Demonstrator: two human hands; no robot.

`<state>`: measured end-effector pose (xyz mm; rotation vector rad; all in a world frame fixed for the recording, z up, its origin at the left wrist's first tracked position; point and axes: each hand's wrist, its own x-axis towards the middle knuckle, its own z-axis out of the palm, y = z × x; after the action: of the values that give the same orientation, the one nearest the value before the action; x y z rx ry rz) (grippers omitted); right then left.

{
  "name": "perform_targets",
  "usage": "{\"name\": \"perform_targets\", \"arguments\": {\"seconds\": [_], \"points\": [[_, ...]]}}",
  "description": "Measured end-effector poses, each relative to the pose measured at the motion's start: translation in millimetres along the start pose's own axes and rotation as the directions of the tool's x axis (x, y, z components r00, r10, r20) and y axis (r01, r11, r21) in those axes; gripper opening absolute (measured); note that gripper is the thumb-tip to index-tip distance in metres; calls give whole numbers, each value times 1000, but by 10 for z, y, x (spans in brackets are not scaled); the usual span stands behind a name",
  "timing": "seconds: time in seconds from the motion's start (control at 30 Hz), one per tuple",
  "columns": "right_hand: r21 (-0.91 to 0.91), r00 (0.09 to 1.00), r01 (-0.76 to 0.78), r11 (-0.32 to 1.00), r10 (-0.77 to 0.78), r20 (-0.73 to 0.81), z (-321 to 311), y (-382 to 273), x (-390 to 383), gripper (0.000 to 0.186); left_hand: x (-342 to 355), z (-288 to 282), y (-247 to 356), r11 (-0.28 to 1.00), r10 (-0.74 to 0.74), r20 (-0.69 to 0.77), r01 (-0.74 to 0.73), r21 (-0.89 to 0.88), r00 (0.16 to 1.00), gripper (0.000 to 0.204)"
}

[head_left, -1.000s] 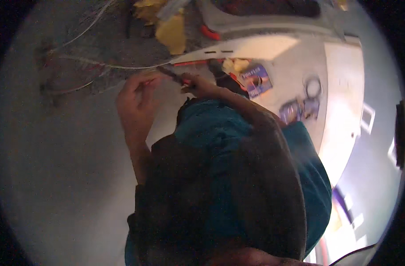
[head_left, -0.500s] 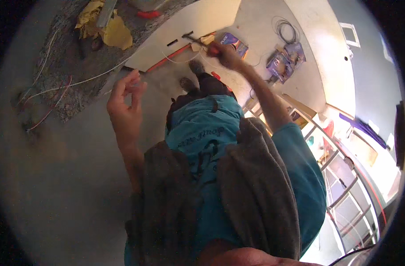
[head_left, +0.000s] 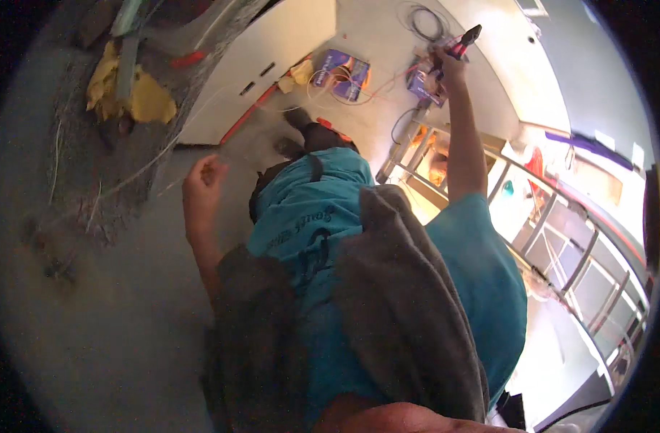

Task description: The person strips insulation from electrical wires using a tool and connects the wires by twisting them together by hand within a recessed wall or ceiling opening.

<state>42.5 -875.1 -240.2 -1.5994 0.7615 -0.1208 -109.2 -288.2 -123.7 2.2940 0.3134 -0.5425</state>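
Note:
My right hand [head_left: 449,65] is raised at the upper right with my arm outstretched, closed on dark pliers [head_left: 466,40] with red on the handles. Behind it on the floor lie a printed purple package [head_left: 420,81] and a coil of dark cable [head_left: 427,27]. My left hand [head_left: 203,177] hangs left of my legs with loosely bent, slightly parted fingers and nothing visible in them. Loose white wires [head_left: 146,166] run to the left of it, along a rough grey surface.
Torn yellow material [head_left: 149,105] lies at the upper left. A red strip [head_left: 243,119] runs beside a white panel [head_left: 272,36]. A printed box [head_left: 341,76] with thin wires lies beyond my feet [head_left: 297,119]. A metal ladder-like frame [head_left: 539,231] stands to the right.
My right hand has swung up and to the right with the pliers, away from my left hand. My left hand has lowered slightly. The view has turned, showing more of the frame at right.

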Motion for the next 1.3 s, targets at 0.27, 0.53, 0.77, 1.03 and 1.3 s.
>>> {"name": "perform_targets", "arguments": {"seconds": [0.27, 0.53, 0.77, 1.03, 1.3], "points": [[454, 980, -82, 887, -11, 198, -451, 481, 275, 15, 1591, 578, -1295, 249, -263, 157, 225, -942, 952, 75], [393, 925, -381, 837, 342, 167, -65, 2012, -1440, 22, 2088, 961, -877, 148, -31, 207, 209, -967, 978, 57], [389, 722, -660, 643, 687, 90, 281, 2439, -2689, 28, 2001, 1112, -469, 345, 59, 228, 194, -918, 972, 35], [433, 720, -692, 577, 592, 361, 695, 1949, -2049, 19, 1241, 682, 507, -63, 401, 364, 422, -905, 841, 36], [724, 744, -631, 280, -46, 666, 1377, 843, -1323, 32, 549, 263, 736, -42, 716, 298, 465, -884, 631, 45]]}}
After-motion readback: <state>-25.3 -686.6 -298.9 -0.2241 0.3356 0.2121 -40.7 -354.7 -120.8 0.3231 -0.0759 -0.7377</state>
